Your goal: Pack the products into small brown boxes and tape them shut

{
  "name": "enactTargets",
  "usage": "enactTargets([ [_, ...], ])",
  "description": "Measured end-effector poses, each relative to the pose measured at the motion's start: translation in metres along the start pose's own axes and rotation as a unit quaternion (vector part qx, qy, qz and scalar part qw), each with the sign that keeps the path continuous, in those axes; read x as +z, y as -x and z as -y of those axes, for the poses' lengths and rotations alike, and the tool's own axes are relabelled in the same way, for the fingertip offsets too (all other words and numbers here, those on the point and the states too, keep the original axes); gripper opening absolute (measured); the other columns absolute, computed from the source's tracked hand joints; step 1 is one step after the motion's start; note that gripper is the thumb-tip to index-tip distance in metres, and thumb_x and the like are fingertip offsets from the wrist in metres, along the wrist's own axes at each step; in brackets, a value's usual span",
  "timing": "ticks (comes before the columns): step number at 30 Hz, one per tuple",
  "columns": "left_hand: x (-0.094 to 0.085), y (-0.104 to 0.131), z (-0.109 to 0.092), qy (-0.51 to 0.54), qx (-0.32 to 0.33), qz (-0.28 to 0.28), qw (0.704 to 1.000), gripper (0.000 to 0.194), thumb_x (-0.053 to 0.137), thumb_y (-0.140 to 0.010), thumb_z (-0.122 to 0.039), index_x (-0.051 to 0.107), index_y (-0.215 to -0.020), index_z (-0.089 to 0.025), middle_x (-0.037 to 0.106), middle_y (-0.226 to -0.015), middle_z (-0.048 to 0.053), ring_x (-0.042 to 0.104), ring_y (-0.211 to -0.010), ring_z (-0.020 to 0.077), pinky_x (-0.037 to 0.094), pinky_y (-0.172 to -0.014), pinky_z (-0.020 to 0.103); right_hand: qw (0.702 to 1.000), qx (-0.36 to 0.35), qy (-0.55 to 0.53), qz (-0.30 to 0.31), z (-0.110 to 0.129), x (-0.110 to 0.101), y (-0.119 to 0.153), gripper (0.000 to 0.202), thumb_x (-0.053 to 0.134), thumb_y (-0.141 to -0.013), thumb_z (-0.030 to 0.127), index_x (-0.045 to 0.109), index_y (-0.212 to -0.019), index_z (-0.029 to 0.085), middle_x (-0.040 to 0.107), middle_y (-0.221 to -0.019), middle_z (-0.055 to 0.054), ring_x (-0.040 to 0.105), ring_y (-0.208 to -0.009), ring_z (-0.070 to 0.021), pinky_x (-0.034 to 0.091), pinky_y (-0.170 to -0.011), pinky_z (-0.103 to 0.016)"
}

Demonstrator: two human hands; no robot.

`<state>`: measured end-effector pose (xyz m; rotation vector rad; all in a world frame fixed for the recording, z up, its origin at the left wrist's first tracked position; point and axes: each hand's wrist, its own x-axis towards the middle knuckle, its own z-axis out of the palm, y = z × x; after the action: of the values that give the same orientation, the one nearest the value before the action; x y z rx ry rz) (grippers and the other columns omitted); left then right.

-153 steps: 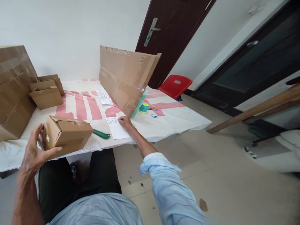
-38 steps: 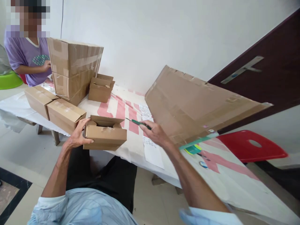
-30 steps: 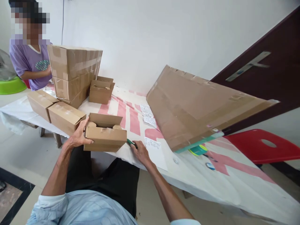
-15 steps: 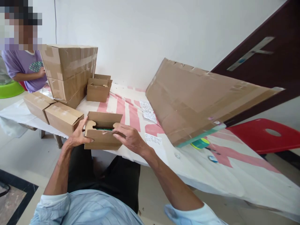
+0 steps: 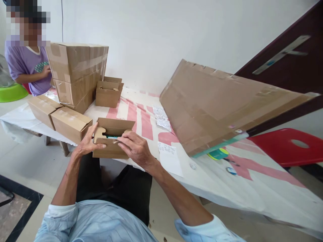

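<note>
An open cardboard box (image 5: pixel 108 150) sits at the table's near edge, its long flaps raised and something green showing inside. My left hand (image 5: pixel 87 143) grips the box's left end, thumb on the front face and fingers up along the side. At the box's right front edge is my right hand (image 5: pixel 135 147), its fingers pinched together at the rim; whatever they hold is too small to name. Left of this box lie two closed brown boxes (image 5: pixel 70 122). Behind stand open boxes (image 5: pixel 107 95) with flaps up.
Large taped cartons (image 5: pixel 78 72) are stacked at the back left, near a person in purple (image 5: pixel 30 69). A big cardboard sheet (image 5: pixel 214 107) leans on the right. Also there are a paper sheet (image 5: pixel 171 163), tape roll (image 5: pixel 218 153) and red chair (image 5: pixel 290 146).
My right hand has shifted slightly left along the box's front edge, its fingers now more pinched. The whole view has moved a little.
</note>
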<state>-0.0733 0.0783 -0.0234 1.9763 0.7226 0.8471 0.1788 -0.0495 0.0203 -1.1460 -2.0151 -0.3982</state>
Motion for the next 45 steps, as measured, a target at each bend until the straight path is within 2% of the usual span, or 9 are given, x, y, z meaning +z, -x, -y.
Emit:
enactTargets([
  [8, 0.007, 0.003, -0.005, 0.013, -0.003, -0.028, 1.000, 0.108, 0.086, -0.081, -0.067, 0.038, -0.170, -0.028, 0.036, -0.175, 0.014, 0.031, -0.164, 0.0407, 0.026, -0.136, 0.057, 1.000, -0.012, 0.014, -0.007, -0.011, 0.016, -0.006, 0.024, 0.057, -0.107, 0.019, 0.079, -0.099, 0.027, 0.072, -0.095, -0.008, 0.068, -0.086, -0.0211, 0.059, -0.079, -0.037],
  [13, 0.009, 0.004, -0.011, 0.015, -0.007, -0.039, 0.999, 0.094, 0.082, -0.085, -0.067, 0.047, -0.164, -0.031, 0.041, -0.172, 0.010, 0.033, -0.164, 0.0391, 0.026, -0.137, 0.055, 1.000, -0.004, 0.005, 0.005, -0.011, 0.016, -0.001, 0.026, 0.055, -0.105, 0.018, 0.079, -0.101, 0.027, 0.074, -0.101, -0.009, 0.071, -0.093, -0.0223, 0.062, -0.083, -0.039],
  [19, 0.012, 0.005, -0.015, 0.013, -0.019, -0.042, 0.999, 0.087, 0.082, -0.085, -0.066, 0.052, -0.158, -0.028, 0.038, -0.171, 0.013, 0.033, -0.163, 0.0388, 0.025, -0.137, 0.056, 0.998, 0.003, -0.054, -0.012, -0.007, 0.013, -0.005, 0.026, 0.054, -0.104, 0.014, 0.076, -0.099, 0.026, 0.073, -0.103, -0.008, 0.072, -0.094, -0.0205, 0.063, -0.084, -0.035],
  [26, 0.016, 0.004, -0.014, 0.006, -0.010, -0.048, 0.999, 0.076, 0.080, -0.089, -0.063, 0.057, -0.154, -0.032, 0.043, -0.163, 0.011, 0.035, -0.162, 0.0361, 0.027, -0.136, 0.054, 0.998, 0.019, -0.045, 0.042, -0.009, 0.017, -0.011, 0.016, 0.062, -0.104, 0.021, 0.076, -0.101, 0.026, 0.068, -0.102, -0.007, 0.069, -0.091, -0.0202, 0.061, -0.082, -0.033],
  [31, 0.024, -0.003, -0.008, -0.027, -0.003, -0.063, 0.998, 0.061, 0.083, -0.086, -0.063, 0.072, -0.136, -0.030, 0.046, -0.156, 0.011, 0.029, -0.164, 0.0389, 0.028, -0.136, 0.057, 0.998, 0.031, -0.055, 0.031, -0.012, 0.024, -0.012, 0.025, 0.055, -0.107, 0.021, 0.073, -0.090, 0.025, 0.067, -0.095, -0.007, 0.066, -0.083, -0.0187, 0.059, -0.077, -0.032],
  [36, 0.029, -0.006, -0.006, -0.020, -0.006, -0.062, 0.998, 0.056, 0.078, -0.088, -0.069, 0.080, -0.120, -0.024, 0.042, -0.162, 0.012, 0.029, -0.164, 0.0402, 0.029, -0.137, 0.054, 0.986, 0.090, -0.138, -0.021, -0.014, 0.026, -0.017, 0.025, 0.053, -0.107, 0.024, 0.064, -0.085, 0.026, 0.070, -0.088, -0.006, 0.068, -0.084, -0.0204, 0.058, -0.079, -0.035],
  [41, 0.029, -0.008, -0.007, -0.024, 0.005, -0.069, 0.997, 0.061, 0.076, -0.087, -0.072, 0.079, -0.122, -0.022, 0.042, -0.163, 0.012, 0.035, -0.160, 0.0418, 0.031, -0.137, 0.054, 0.962, 0.190, -0.186, -0.056, -0.013, 0.030, -0.018, 0.023, 0.058, -0.102, 0.032, 0.062, -0.080, 0.026, 0.071, -0.085, -0.005, 0.069, -0.082, -0.0216, 0.059, -0.080, -0.038],
  [43, 0.028, -0.008, -0.008, -0.023, 0.005, -0.066, 0.998, 0.062, 0.074, -0.087, -0.074, 0.079, -0.122, -0.022, 0.040, -0.164, 0.011, 0.035, -0.160, 0.0415, 0.030, -0.137, 0.053, 0.938, 0.249, -0.230, -0.075, -0.015, 0.030, -0.021, 0.024, 0.061, -0.100, 0.039, 0.063, -0.081, 0.025, 0.073, -0.084, -0.005, 0.070, -0.080, -0.0209, 0.061, -0.080, -0.038],
  [45, 0.027, -0.008, -0.008, -0.021, 0.005, -0.060, 0.998, 0.063, 0.074, -0.088, -0.074, 0.079, -0.123, -0.022, 0.040, -0.165, 0.011, 0.036, -0.160, 0.0408, 0.029, -0.138, 0.051, 0.899, 0.312, -0.285, -0.118, -0.021, 0.026, -0.026, 0.027, 0.064, -0.099, 0.047, 0.063, -0.084, 0.024, 0.073, -0.081, -0.003, 0.071, -0.075, -0.0197, 0.062, -0.078, -0.037],
])
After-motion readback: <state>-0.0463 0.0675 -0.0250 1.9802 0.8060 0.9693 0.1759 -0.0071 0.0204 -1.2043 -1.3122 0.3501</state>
